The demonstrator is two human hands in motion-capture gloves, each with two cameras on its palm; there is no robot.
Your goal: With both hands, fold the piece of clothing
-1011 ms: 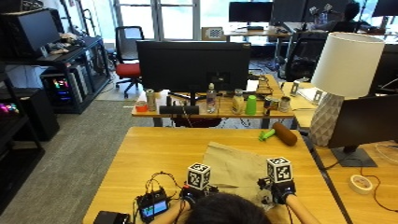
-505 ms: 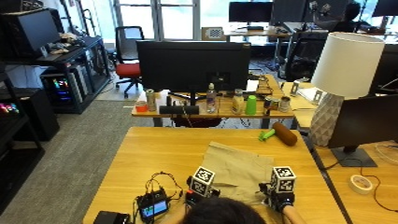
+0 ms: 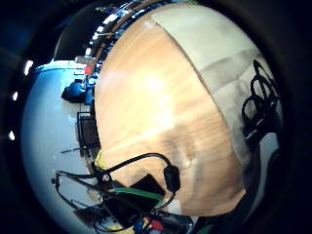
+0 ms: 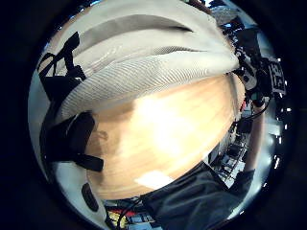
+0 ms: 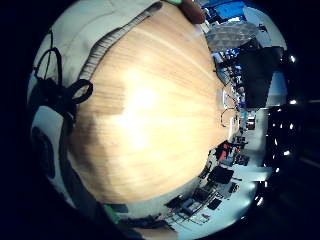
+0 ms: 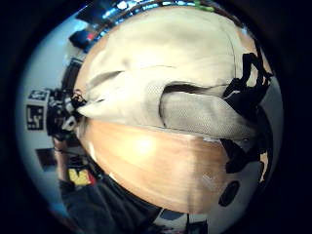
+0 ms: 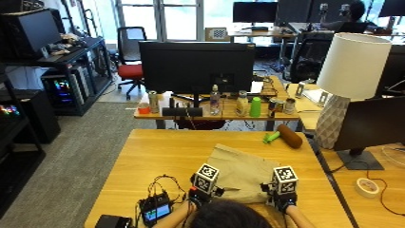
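On the wooden desk (image 7: 164,152) the beige garment (image 7: 244,171) is lying partly folded — its near edge is being drawn toward the person. Both hands, left hand (image 7: 201,195) and right hand (image 7: 282,198), are pinching that hem, so a fold is progressing.

Beige garment (image 7: 244,171) on the wooden table (image 7: 158,156)
It lies partly folded, its ribbed hem lifted off the wood at the table's near edge.

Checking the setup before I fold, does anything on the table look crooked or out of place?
The beige garment lies askew on the wooden table, its edges angled to the table's sides, with the near hem lifted off the wood. Nothing looks spilled or damaged.
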